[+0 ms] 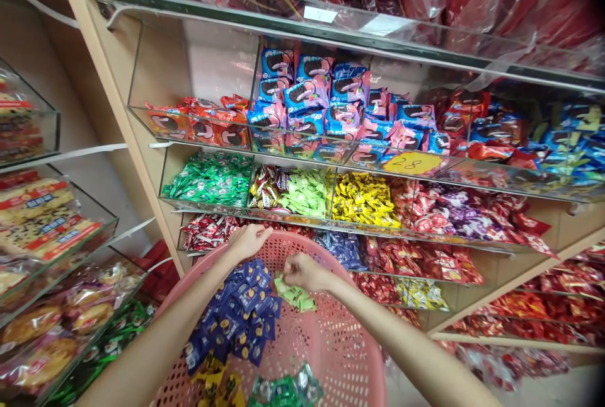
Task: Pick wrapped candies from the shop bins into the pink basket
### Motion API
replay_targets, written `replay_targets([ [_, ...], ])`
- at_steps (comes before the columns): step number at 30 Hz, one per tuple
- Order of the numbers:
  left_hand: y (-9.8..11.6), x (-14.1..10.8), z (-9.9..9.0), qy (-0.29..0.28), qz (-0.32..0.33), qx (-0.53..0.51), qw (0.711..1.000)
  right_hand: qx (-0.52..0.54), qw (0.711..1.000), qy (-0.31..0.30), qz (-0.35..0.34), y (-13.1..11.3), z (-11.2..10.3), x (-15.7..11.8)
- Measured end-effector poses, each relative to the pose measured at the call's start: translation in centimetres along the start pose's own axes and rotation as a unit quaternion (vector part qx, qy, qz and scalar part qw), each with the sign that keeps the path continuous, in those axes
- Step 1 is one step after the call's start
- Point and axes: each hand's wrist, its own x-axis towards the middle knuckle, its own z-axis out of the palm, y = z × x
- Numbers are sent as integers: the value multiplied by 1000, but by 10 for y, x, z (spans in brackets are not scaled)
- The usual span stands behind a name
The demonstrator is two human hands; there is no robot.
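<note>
A pink perforated plastic basket (347,331) is tilted in front of me, its far rim against the shelves. My left hand (248,242) is closed over that rim, with the fingertips partly hidden. Inside the basket my right hand (305,270) is curled, fingers bent down at the light green candy packets (297,297); some packets touch its fingers. Left of them lies a heap of dark blue packets (241,312). Yellow packets (216,385) and green packets (283,391) lie toward the near side.
Beyond the rim, glass compartments hold green candies (210,179), light green candies (305,193) and yellow candies (363,200). Blue-and-pink cookie packs (307,95) fill the shelf above, with a yellow price tag (412,162). Packaged pastries (45,218) stand on the left shelves.
</note>
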Motion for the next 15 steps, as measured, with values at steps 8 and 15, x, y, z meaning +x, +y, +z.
replay_targets([
  [8, -2, -5, -2, -9, -17, -7, 1000, 5, 992, 25, 124, 29, 23, 23],
  [15, -6, -6, -2, -1, -15, -1, 1000, 39, 980, 50, 189, 33, 37, 32],
])
